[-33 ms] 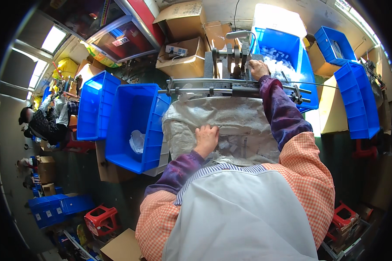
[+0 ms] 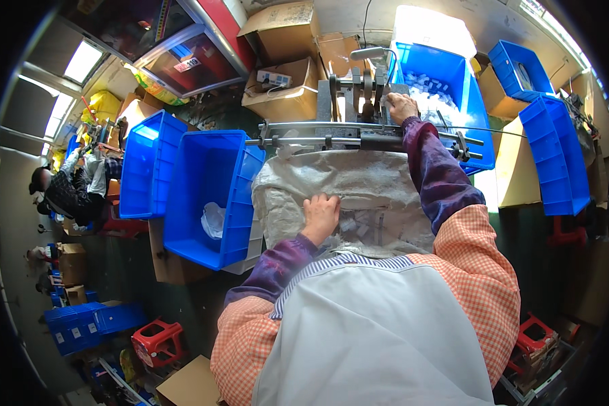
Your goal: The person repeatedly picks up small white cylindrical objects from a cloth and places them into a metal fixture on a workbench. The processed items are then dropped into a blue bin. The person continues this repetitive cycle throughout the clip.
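A greyish-white plastic sheet (image 2: 358, 172) hangs from the metal rods (image 2: 298, 142) of a bench machine (image 2: 358, 95) in front of me. My left hand (image 2: 321, 216) lies on the sheet, fingers curled, beside an opening or sagging part where small white pieces (image 2: 362, 223) show. Whatever its fingertips hold is hidden. Farther away, my right hand (image 2: 402, 107) reaches over the rods to the machine's right side. Its fingers are bent together against a dark block (image 2: 396, 90), and anything between them is too small to make out.
Right of the machine stands a blue bin (image 2: 463, 81) of small white pieces. Another blue bin (image 2: 210, 196), holding a clear plastic bag (image 2: 214, 220), is at my left. Cardboard boxes (image 2: 284, 88) sit behind. Red stools (image 2: 160, 342) and a person (image 2: 78, 189) are farther off.
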{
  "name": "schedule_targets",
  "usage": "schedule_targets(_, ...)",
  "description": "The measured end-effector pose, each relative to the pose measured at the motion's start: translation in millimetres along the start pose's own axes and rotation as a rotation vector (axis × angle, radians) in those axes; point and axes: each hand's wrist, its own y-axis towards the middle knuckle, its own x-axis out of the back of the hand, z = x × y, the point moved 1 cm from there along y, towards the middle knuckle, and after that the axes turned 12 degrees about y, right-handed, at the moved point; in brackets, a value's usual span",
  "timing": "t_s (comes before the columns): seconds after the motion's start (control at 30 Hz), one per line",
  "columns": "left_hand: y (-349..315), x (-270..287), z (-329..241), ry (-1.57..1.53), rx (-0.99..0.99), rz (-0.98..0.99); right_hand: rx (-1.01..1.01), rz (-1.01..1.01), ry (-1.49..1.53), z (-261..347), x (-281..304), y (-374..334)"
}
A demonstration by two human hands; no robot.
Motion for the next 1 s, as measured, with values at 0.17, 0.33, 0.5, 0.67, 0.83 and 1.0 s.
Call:
schedule_targets(0.17,1.5,-1.3,0.3,-0.073,-0.025,-0.031,-0.114,-0.093,-0.148,-8.7,3.8,-4.7)
schedule_targets(0.33,7.6,11.0,-1.1,-0.267,-0.016,-0.115,-0.105,-0.062,-0.196,9.6,22.8,-30.1)
schedule_targets(0.5,19.8,27.2,-14.5,-0.559,-0.006,-0.182,-0.121,-0.089,-0.176,15.4,1.4,-27.1)
schedule_targets(0.67,28.3,35.6,-23.2,-0.544,-0.106,-0.219,-0.022,-0.153,-0.256,47.1,-25.7,-18.2)
schedule_targets(0.83,29.8,46.0,-21.6,-0.459,-0.078,-0.292,-0.021,-0.160,-0.216,43.0,-17.9,-23.2)
schedule_targets(1.0,37.8,41.9,-10.3,-0.653,0.017,-0.274,-0.081,-0.072,-0.220,15.0,2.2,-24.9)
